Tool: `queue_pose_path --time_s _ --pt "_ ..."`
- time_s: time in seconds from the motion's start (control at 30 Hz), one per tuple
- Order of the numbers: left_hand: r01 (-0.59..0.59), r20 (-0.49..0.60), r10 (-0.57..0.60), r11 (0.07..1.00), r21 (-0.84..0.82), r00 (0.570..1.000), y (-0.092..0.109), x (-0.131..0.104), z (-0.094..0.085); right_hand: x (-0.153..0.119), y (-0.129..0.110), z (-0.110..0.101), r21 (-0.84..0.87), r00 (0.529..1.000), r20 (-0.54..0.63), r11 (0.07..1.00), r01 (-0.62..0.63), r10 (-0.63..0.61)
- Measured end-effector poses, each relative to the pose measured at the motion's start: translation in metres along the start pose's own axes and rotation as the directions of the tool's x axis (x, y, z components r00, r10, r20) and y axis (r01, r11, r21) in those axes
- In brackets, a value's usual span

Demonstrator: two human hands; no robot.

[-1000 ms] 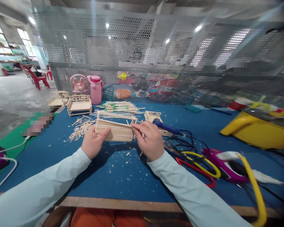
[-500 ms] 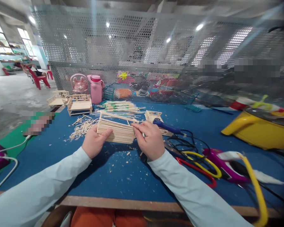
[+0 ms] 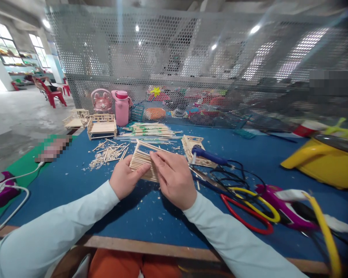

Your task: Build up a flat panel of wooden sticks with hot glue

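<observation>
Two hands are at work on our stick panel (image 3: 138,159), which is up over the blue table (image 3: 75,185), right in front of us at twelve o'clock. Our left hand (image 3: 124,178) is clamped on its left end, with the thumb across the front. Our right hand (image 3: 175,177) covers the other end, with its fingertips touching the sticks, but we can't tell if it pinches them. Counting from the panel, a messy pile of short sticks (image 3: 111,152) sits near it at ten o'clock. Farther that way we see a little stick bench (image 3: 102,128), and a pink bottle (image 3: 122,110) stands upright at eleven. A bunch of long sticks with green marks (image 3: 150,130) lies close to twelve. At three o'clock, a blue tool (image 3: 210,155) with a black cord rests against a small stick frame (image 3: 188,146). Way out at three is a big yellow pot (image 3: 321,164).
</observation>
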State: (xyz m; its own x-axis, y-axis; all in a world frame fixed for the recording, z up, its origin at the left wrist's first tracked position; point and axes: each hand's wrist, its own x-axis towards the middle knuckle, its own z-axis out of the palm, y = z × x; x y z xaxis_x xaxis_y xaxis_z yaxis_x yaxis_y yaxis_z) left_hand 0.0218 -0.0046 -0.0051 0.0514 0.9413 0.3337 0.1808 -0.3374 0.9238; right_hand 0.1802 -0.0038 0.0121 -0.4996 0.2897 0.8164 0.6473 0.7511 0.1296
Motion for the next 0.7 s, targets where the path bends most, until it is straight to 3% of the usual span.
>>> queue_pose_path --time_s 0.7 --pt "-0.016 0.023 0.014 0.996 0.084 1.0 -0.0006 -0.0044 0.0014 0.0001 0.0 0.0023 0.041 0.997 0.048 0.997 -0.059 0.057"
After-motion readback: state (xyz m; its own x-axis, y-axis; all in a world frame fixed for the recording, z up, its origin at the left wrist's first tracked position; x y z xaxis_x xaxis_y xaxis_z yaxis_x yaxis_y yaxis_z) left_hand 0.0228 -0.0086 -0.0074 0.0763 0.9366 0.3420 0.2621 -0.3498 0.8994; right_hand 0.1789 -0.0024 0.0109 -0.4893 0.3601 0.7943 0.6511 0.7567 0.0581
